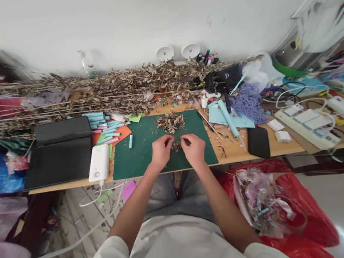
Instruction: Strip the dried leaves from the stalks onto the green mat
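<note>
My left hand (161, 151) is closed in a pinch above the green cutting mat (144, 158), with a dark scrap of dried leaf at its fingertips. Facing it a short gap away, my right hand (195, 148) pinches in the same way, also with what looks like a bit of dried leaf. Between and just below the fingers lies a small heap of crumbled leaves (177, 146). A larger pile of dried leaves (170, 123) sits farther back on the mat. One light-blue paper tube (131, 141) lies on the mat's left side.
Long dried leafy stems (128, 84) stretch along the wall. Left are a black tablet case (61, 156), a white power bank (98, 163) and paper tubes. Right are a glue gun (209, 97), purple yarn (249, 104), a black phone (258, 142) and a power strip (308, 128). A red bag (311, 203) stands below.
</note>
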Motion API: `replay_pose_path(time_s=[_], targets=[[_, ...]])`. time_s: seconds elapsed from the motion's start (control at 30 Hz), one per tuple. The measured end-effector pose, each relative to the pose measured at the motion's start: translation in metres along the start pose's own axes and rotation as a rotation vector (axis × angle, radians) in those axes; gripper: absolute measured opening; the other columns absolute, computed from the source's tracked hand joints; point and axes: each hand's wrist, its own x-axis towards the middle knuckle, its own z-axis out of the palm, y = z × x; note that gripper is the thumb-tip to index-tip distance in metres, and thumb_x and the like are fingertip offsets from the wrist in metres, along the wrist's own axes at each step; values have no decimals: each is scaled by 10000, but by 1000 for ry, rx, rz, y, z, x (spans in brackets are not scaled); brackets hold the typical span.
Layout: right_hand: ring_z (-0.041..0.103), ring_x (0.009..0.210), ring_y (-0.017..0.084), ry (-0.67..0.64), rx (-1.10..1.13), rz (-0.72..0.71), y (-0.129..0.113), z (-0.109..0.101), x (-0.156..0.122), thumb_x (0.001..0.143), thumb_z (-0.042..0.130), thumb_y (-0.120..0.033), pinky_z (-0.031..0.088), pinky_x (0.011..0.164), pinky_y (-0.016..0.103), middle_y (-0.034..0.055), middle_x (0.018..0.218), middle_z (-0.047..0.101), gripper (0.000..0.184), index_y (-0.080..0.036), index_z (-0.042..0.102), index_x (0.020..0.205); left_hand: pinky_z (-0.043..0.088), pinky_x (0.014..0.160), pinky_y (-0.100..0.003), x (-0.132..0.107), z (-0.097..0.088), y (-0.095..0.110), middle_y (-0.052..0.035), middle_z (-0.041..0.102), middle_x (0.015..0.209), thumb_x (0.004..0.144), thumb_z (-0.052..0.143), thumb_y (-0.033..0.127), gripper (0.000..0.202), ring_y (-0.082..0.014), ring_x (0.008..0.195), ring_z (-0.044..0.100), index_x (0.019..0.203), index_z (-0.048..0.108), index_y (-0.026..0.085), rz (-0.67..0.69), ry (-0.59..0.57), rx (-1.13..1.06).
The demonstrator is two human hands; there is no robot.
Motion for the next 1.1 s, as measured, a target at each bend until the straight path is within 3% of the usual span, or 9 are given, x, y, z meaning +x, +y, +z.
replay_pose_path(time_s=[0.2, 0.3, 0.43, 0.7, 0.93, 1.1], targets=[[650, 913, 219, -115, 28, -6, -2, -6, 0, 814, 532, -158, 504, 866, 351, 78, 977, 715, 241, -187, 703, 981, 432, 573, -219, 5, 2, -10, -8, 673, 679, 812, 609, 271, 154, -124, 585, 568, 855, 710, 162, -133, -15, -204], [652, 895, 201, -141, 111, -8, -10, -9, 0, 823, 538, -178, 514, 845, 330, 74, 992, 709, 274, -193, 692, 1049, 465, 617, -234, 3, 4, -8, -33, 710, 752, 818, 606, 270, 176, -142, 639, 610, 894, 722, 162, -137, -53, -204], [662, 786, 182, -135, 187, 40, -15, -11, 1, 847, 531, -226, 524, 779, 308, 55, 894, 723, 203, -204, 723, 910, 495, 663, -252, 1, 5, -4, -49, 730, 833, 839, 585, 263, 202, -159, 694, 645, 958, 717, 166, -130, -100, -198], [621, 690, 168, -110, 154, 20, -13, -5, -1, 806, 562, -196, 487, 688, 275, 43, 778, 692, 141, -183, 702, 823, 455, 728, -253, -2, 1, 6, -50, 693, 849, 885, 482, 164, 195, -158, 756, 615, 920, 674, 172, 82, -148, 73], [582, 817, 219, -53, -98, -41, -17, 5, -5, 830, 515, -159, 459, 756, 323, 86, 810, 659, 159, -183, 672, 817, 427, 729, -269, -4, 13, 9, -67, 650, 817, 900, 424, 143, 209, -173, 757, 581, 902, 633, 151, 49, -46, 202], [612, 843, 228, -61, -96, -11, -5, 2, -5, 880, 473, -177, 473, 793, 343, 102, 896, 690, 220, -173, 683, 946, 430, 731, -253, -1, 5, 4, -51, 678, 852, 894, 478, 176, 182, -164, 772, 597, 913, 659, 176, 1, 13, 119]])
